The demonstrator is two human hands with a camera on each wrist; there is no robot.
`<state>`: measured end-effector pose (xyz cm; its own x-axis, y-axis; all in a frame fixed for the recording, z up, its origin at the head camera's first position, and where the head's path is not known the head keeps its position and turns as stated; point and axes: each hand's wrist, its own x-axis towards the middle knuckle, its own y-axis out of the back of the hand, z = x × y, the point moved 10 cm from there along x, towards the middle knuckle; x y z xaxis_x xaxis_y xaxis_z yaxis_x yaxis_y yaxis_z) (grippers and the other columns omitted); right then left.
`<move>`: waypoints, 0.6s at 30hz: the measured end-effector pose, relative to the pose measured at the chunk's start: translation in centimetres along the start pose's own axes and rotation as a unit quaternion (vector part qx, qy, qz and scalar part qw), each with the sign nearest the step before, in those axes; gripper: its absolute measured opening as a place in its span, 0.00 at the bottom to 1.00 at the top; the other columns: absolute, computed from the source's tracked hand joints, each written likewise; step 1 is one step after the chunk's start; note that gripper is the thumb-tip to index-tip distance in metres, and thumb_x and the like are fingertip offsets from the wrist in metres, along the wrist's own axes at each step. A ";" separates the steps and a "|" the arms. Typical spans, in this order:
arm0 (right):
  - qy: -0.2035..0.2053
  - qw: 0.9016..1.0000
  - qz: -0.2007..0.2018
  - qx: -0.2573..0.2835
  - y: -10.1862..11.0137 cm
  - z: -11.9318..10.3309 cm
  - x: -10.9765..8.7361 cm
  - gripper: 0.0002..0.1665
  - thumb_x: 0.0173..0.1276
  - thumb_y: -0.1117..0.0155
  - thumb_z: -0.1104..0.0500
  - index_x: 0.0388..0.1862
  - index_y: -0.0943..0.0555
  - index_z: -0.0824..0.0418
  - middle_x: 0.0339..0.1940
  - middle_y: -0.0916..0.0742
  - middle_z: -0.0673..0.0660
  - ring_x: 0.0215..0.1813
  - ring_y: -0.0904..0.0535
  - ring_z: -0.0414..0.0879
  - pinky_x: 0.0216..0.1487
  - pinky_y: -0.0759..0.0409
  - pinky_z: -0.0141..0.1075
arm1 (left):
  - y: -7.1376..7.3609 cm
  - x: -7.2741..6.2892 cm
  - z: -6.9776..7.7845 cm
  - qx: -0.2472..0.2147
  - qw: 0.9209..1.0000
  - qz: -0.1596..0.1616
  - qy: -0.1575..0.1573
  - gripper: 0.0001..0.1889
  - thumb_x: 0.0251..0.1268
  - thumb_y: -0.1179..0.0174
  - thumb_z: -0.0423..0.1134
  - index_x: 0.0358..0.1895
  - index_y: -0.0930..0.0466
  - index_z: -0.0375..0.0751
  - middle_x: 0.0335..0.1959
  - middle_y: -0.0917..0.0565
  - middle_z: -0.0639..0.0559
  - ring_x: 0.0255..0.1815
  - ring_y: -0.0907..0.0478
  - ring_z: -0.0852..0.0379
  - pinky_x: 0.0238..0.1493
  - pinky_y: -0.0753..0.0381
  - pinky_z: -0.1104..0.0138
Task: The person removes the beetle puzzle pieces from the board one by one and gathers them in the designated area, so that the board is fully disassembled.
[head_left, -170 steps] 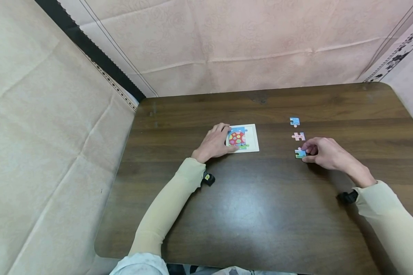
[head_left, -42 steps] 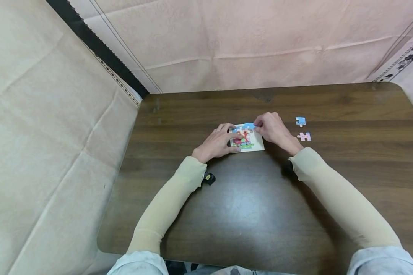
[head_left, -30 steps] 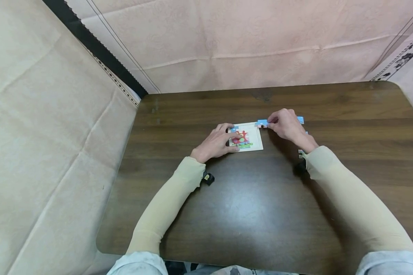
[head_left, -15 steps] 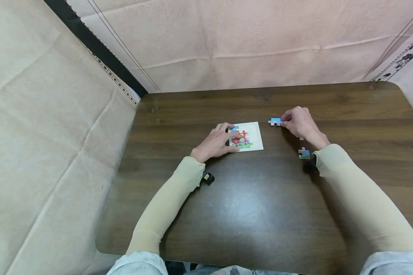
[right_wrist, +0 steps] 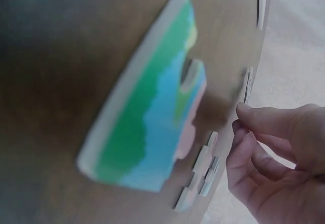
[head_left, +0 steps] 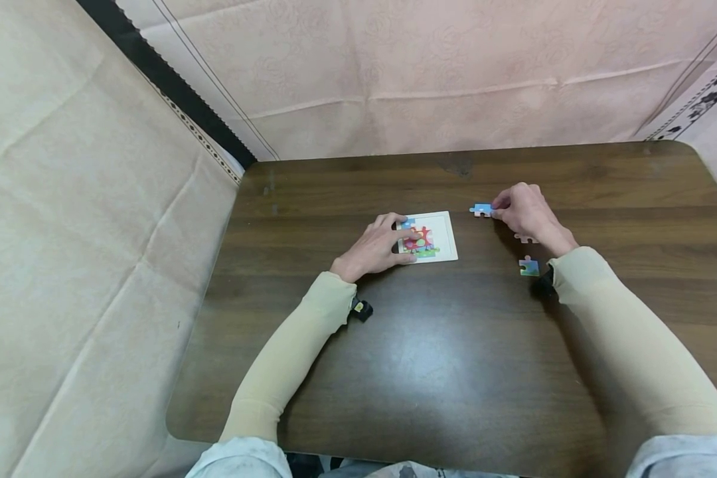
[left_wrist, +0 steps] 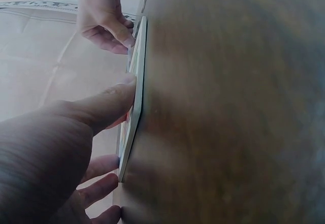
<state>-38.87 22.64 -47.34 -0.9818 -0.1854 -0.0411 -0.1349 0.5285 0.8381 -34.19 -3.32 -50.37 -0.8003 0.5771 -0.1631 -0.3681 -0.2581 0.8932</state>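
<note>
- Puzzle piece (head_left: 480, 210), blue, protrudes left from right hand (head_left: 528, 212); thumb and fingertips pinch its right end.
- Puzzle board (head_left: 443, 229) lies apart from it, left hand's (head_left: 375, 247) spread fingers resting on its left side.

Saw pinkish cloth (head_left: 454, 73) behind the wooden table (head_left: 394, 398), cream cloth (head_left: 83, 232) to its left, a black strip (head_left: 167, 76) by its far-left corner.
</note>
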 end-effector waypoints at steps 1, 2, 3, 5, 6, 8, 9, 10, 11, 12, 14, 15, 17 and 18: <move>-0.002 1.000 -0.001 0.001 0.0 0.0 0.0 0.12 0.77 0.30 0.64 0.50 0.10 0.73 0.48 0.08 0.74 0.47 0.14 0.63 0.53 0.17 0.59 | 0.0 0.0 0.0 0.000 1.000 0.001 0.000 0.29 0.77 0.31 0.55 0.77 0.21 0.57 0.85 0.36 0.44 0.85 0.42 0.43 0.88 0.41 0.44; -0.003 1.000 -0.002 0.001 0.0 0.0 0.1 0.12 0.77 0.31 0.64 0.50 0.10 0.73 0.48 0.08 0.74 0.47 0.14 0.62 0.53 0.17 0.59 | 0.0 0.0 0.0 -0.001 1.000 0.001 0.000 0.29 0.77 0.31 0.55 0.77 0.21 0.57 0.85 0.36 0.45 0.85 0.42 0.43 0.88 0.41 0.44; -0.004 1.000 -0.003 0.001 0.0 0.1 0.1 0.12 0.77 0.31 0.64 0.50 0.10 0.73 0.48 0.08 0.74 0.46 0.14 0.62 0.52 0.18 0.58 | 0.0 0.0 0.0 -0.002 1.000 0.002 0.000 0.29 0.77 0.31 0.55 0.76 0.20 0.57 0.85 0.36 0.45 0.85 0.42 0.43 0.88 0.41 0.44; -0.004 1.000 -0.005 0.000 -0.1 0.1 0.1 0.12 0.77 0.31 0.64 0.50 0.10 0.73 0.49 0.08 0.74 0.46 0.15 0.62 0.52 0.18 0.58 | 0.1 -0.1 0.0 -0.003 1.000 0.004 0.000 0.29 0.77 0.31 0.55 0.76 0.20 0.56 0.85 0.36 0.45 0.85 0.42 0.43 0.88 0.41 0.44; -0.003 1.000 -0.007 0.000 -0.1 0.1 0.1 0.12 0.77 0.31 0.64 0.51 0.10 0.73 0.49 0.08 0.75 0.46 0.15 0.62 0.51 0.18 0.58 | 0.1 -0.1 0.0 -0.003 1.000 0.004 0.000 0.29 0.77 0.31 0.55 0.76 0.20 0.56 0.85 0.36 0.45 0.85 0.42 0.43 0.88 0.41 0.44; -0.002 1.000 -0.009 -0.002 -0.1 0.1 0.2 0.12 0.77 0.31 0.65 0.51 0.10 0.73 0.49 0.08 0.75 0.46 0.15 0.62 0.51 0.18 0.58 | 0.1 -0.1 -0.1 -0.005 1.000 0.004 0.000 0.29 0.76 0.31 0.55 0.76 0.20 0.56 0.85 0.36 0.45 0.85 0.42 0.43 0.88 0.41 0.44; -0.002 1.000 -0.010 -0.002 -0.1 0.1 0.2 0.12 0.77 0.31 0.65 0.51 0.10 0.73 0.50 0.08 0.75 0.46 0.15 0.62 0.52 0.18 0.58 | 0.1 -0.1 -0.1 -0.005 1.000 0.004 0.001 0.29 0.76 0.31 0.55 0.76 0.20 0.56 0.85 0.36 0.45 0.85 0.42 0.43 0.88 0.41 0.44; -0.002 1.000 -0.011 -0.002 -0.2 0.1 0.2 0.12 0.77 0.31 0.65 0.51 0.10 0.73 0.50 0.08 0.75 0.46 0.15 0.62 0.52 0.18 0.58 | 0.1 -0.1 -0.1 -0.006 1.000 0.004 0.001 0.29 0.76 0.31 0.55 0.76 0.20 0.56 0.85 0.36 0.45 0.85 0.42 0.43 0.88 0.41 0.44; -0.001 1.000 -0.013 -0.003 -0.2 0.1 0.2 0.12 0.78 0.31 0.65 0.51 0.10 0.73 0.50 0.08 0.75 0.46 0.15 0.62 0.52 0.18 0.58 | 0.1 -0.1 -0.1 -0.005 1.000 0.004 0.000 0.29 0.77 0.31 0.55 0.77 0.21 0.57 0.85 0.36 0.45 0.85 0.42 0.44 0.88 0.41 0.44; -0.001 1.000 -0.015 -0.004 -0.2 0.2 0.2 0.12 0.78 0.31 0.65 0.51 0.10 0.74 0.50 0.09 0.75 0.46 0.14 0.62 0.52 0.17 0.58 | 0.1 -0.1 -0.1 -0.005 1.000 0.004 -0.001 0.29 0.77 0.32 0.55 0.77 0.21 0.57 0.85 0.36 0.45 0.85 0.42 0.44 0.88 0.41 0.44; 0.000 1.000 -0.018 -0.005 -0.2 0.2 0.2 0.12 0.78 0.31 0.65 0.52 0.11 0.74 0.51 0.09 0.76 0.47 0.14 0.63 0.52 0.17 0.59 | 0.0 0.0 0.0 -0.005 1.000 0.004 -0.004 0.28 0.77 0.32 0.55 0.77 0.21 0.57 0.85 0.37 0.45 0.85 0.42 0.44 0.88 0.41 0.45; 0.000 1.000 -0.021 -0.005 -0.1 0.2 0.2 0.12 0.78 0.31 0.65 0.52 0.11 0.74 0.51 0.09 0.76 0.47 0.15 0.63 0.52 0.17 0.59 | 0.0 0.0 0.0 -0.005 1.000 0.003 -0.005 0.28 0.78 0.32 0.55 0.77 0.21 0.58 0.85 0.37 0.45 0.85 0.42 0.44 0.87 0.41 0.45; 0.000 1.000 -0.025 -0.005 -0.1 0.3 0.1 0.13 0.78 0.31 0.66 0.53 0.11 0.75 0.52 0.10 0.77 0.47 0.15 0.63 0.53 0.16 0.60 | -0.1 0.0 0.0 -0.005 1.000 0.003 -0.008 0.28 0.78 0.33 0.56 0.77 0.21 0.58 0.85 0.37 0.45 0.85 0.42 0.44 0.87 0.41 0.45; 0.000 1.000 -0.026 -0.006 0.0 0.4 0.1 0.13 0.78 0.31 0.66 0.53 0.11 0.75 0.52 0.10 0.77 0.47 0.15 0.63 0.53 0.16 0.60 | 0.0 0.0 0.0 -0.005 1.000 0.004 -0.009 0.28 0.78 0.33 0.56 0.77 0.21 0.58 0.85 0.37 0.45 0.85 0.42 0.44 0.87 0.41 0.45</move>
<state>-38.98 22.93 -47.52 -0.9737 -0.2114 -0.0847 -0.1837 0.5090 0.8409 -34.16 -3.31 -50.41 -0.7947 0.5884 -0.1489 -0.3665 -0.2697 0.8905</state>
